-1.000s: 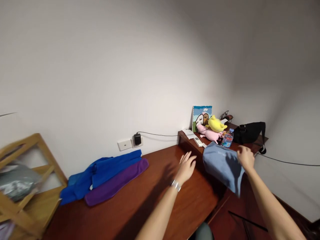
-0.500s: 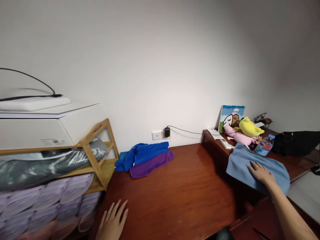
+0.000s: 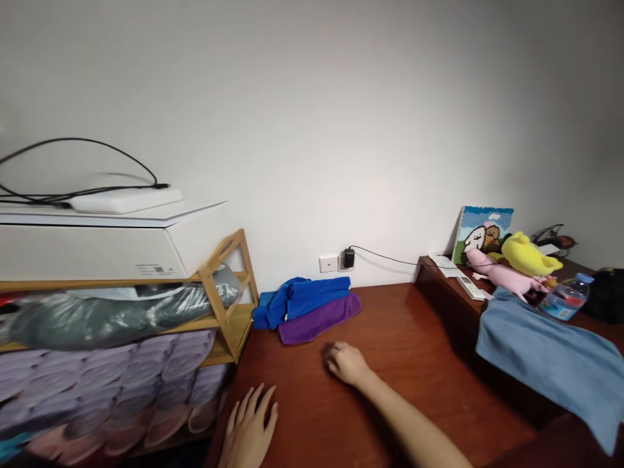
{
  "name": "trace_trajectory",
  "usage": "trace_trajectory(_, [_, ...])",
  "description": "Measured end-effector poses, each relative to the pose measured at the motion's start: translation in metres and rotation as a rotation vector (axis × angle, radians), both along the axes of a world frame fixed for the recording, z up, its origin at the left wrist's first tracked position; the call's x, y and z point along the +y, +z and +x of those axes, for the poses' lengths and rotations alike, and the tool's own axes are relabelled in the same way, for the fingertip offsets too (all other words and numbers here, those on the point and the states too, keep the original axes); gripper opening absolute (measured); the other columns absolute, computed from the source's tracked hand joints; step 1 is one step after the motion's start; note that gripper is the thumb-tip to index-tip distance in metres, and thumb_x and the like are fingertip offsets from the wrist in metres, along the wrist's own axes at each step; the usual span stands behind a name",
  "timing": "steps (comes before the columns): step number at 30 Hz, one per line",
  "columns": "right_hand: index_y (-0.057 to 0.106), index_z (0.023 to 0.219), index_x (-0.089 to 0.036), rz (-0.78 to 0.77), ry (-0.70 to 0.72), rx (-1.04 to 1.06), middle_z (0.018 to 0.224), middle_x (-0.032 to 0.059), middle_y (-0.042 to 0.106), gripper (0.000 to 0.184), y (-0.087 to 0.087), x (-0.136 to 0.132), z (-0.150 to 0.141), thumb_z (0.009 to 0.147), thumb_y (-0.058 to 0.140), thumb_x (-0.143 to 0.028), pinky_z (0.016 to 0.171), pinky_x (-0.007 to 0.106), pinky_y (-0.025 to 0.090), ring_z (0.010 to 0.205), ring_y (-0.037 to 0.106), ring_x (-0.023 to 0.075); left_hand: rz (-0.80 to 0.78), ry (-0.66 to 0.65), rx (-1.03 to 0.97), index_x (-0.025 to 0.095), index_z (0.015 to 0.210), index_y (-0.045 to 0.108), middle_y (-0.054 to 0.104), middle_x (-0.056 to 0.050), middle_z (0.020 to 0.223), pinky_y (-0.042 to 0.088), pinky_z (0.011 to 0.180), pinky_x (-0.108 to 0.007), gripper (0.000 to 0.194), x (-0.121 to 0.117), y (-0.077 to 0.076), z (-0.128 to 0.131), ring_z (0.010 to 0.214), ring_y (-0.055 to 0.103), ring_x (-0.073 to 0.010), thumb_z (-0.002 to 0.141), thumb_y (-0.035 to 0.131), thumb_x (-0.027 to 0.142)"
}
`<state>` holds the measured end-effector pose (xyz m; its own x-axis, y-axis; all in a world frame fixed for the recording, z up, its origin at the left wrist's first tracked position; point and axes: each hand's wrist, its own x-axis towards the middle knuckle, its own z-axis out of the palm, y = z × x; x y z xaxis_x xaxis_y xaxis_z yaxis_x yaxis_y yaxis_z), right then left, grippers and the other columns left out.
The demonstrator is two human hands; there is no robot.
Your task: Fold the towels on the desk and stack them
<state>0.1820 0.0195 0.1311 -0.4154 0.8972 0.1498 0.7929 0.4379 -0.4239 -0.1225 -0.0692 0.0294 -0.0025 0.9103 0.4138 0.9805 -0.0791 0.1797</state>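
My left hand (image 3: pixel 249 426) rests on the near left of the brown wooden tabletop (image 3: pixel 312 396), fingers spread, holding nothing. My right hand (image 3: pixel 347 364) is over the middle of the tabletop, its fingers curled in and slightly blurred; nothing shows in it. Just beyond it lies a purple cloth (image 3: pixel 322 318), apart from the fingers. Folded blue cloths (image 3: pixel 312 296) are heaped behind the purple one, against the wall. A light blue cloth (image 3: pixel 546 344) hangs over the edge of the raised surface at the right, with neither hand on it.
On the right ledge are a pink plush toy (image 3: pixel 504 276), a yellow plush toy (image 3: pixel 529 255), a bottle (image 3: pixel 568 299), a white remote (image 3: pixel 470 288) and a picture (image 3: pixel 482 234). Left stands a wooden rack (image 3: pixel 227 302) with lilac slippers (image 3: pixel 190 354) and a white box (image 3: pixel 97 250). A charger (image 3: pixel 349 258) is plugged in.
My right hand has left the light blue cloth and moved left over the tabletop, its fingers now curled. My left hand stays spread on the tabletop. The view has turned left.
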Motion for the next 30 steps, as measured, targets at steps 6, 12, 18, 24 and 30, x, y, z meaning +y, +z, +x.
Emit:
trace_trajectory(6, [0.071, 0.112, -0.022, 0.019, -0.043, -0.066, 0.116, 0.0108, 0.073, 0.028, -0.009, 0.054, -0.113, 0.095, 0.052, -0.009, 0.085, 0.034, 0.052, 0.106, 0.065, 0.0264, 0.012, 0.003, -0.024, 0.029, 0.138, 0.072, 0.071, -0.008, 0.147, 0.046, 0.120, -0.054, 0.049, -0.005, -0.003, -0.001, 0.140, 0.061, -0.0310, 0.097, 0.047, 0.040])
trace_trajectory(12, [0.070, 0.102, -0.022, 0.101, -0.087, -0.007, 0.105, 0.0118, 0.074, 0.028, 0.005, 0.053, -0.109, 0.103, 0.045, -0.011, 0.086, 0.037, 0.049, 0.099, 0.064, 0.0280, -0.019, 0.008, -0.050, 0.031, 0.138, 0.072, 0.070, -0.007, 0.148, 0.046, 0.120, -0.055, 0.048, -0.008, -0.001, 0.002, 0.142, 0.059, -0.0321, 0.098, 0.048, 0.038])
trace_trajectory(18, [0.062, 0.130, -0.023, 0.391, -0.109, 0.270, 0.120, 0.0113, 0.071, 0.037, 0.137, 0.029, -0.070, 0.115, 0.029, -0.033, 0.095, 0.037, 0.048, 0.108, 0.066, 0.0263, -0.028, -0.005, -0.216, 0.026, 0.130, 0.075, 0.073, -0.012, 0.143, 0.039, 0.125, -0.058, 0.044, -0.010, 0.016, 0.004, 0.141, 0.059, -0.0336, 0.095, 0.053, 0.038])
trace_trajectory(24, [0.061, 0.131, -0.024, 0.394, -0.064, 0.248, 0.102, 0.0059, 0.077, 0.031, 0.276, -0.027, -0.037, 0.114, 0.040, -0.039, 0.082, 0.033, 0.049, 0.088, 0.073, 0.0246, -0.064, -0.223, -0.933, 0.024, 0.149, 0.058, 0.071, -0.013, 0.143, 0.054, 0.112, -0.043, 0.065, -0.023, 0.052, 0.086, 0.131, 0.067, -0.0276, 0.088, 0.063, 0.045])
trace_trajectory(30, [0.072, 0.114, -0.022, 0.399, -0.025, 0.159, 0.089, 0.0030, 0.077, 0.026, 0.338, -0.072, 0.017, 0.104, 0.062, -0.043, 0.077, 0.028, 0.049, 0.081, 0.071, 0.0200, -0.036, -0.050, -1.185, 0.017, 0.098, 0.074, 0.078, -0.010, 0.086, 0.062, 0.078, -0.041, 0.063, -0.039, 0.079, 0.116, 0.085, 0.075, -0.0287, 0.090, 0.046, 0.072])
